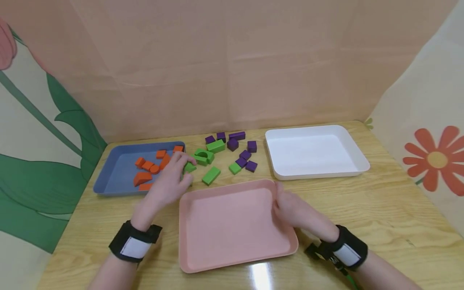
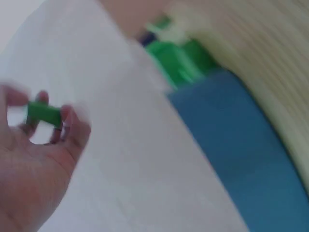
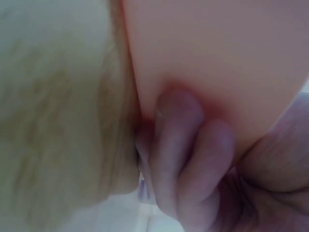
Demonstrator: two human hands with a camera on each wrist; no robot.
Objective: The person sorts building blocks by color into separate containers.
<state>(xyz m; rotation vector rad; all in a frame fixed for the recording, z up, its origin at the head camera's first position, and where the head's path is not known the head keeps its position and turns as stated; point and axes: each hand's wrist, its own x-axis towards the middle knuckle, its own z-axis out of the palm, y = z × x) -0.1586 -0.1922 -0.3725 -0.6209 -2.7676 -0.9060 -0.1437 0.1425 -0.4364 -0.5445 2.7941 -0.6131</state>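
- Head view: a shallow, smooth pink rectangular tray (image 1: 235, 227) sits at the middle of a wood-grain table (image 1: 380, 217). Its long axis runs left to right, slightly skewed, the right end farther from the person.
- Head view: the right hand (image 1: 295, 207) grips the pink tray's right wall. The left hand (image 1: 168, 183) reaches past the tray's far left corner, fingers bent towards the blocks.
- Head view: two more rectangular trays stand farther back: a blue tray (image 1: 117, 171) at left and a glossy white tray (image 1: 315, 151) at right.
- Head view: between these two lie eight purple blocks (image 1: 233, 144), one of them long, and at least five green blocks (image 1: 211, 176), including an arch. At least eight orange blocks (image 1: 142, 178), cuboids, wedges and a round one, are in the blue tray.
- Left wrist view: the left hand pinches a smooth green oblong block (image 2: 43, 112) in its fingertips, long axis nearly level, dipping to picture right. Other green pieces blur beside the blue tray's end.
- Right wrist view: curled fingers press against the pink tray's smooth wall, the thumb side across from them.
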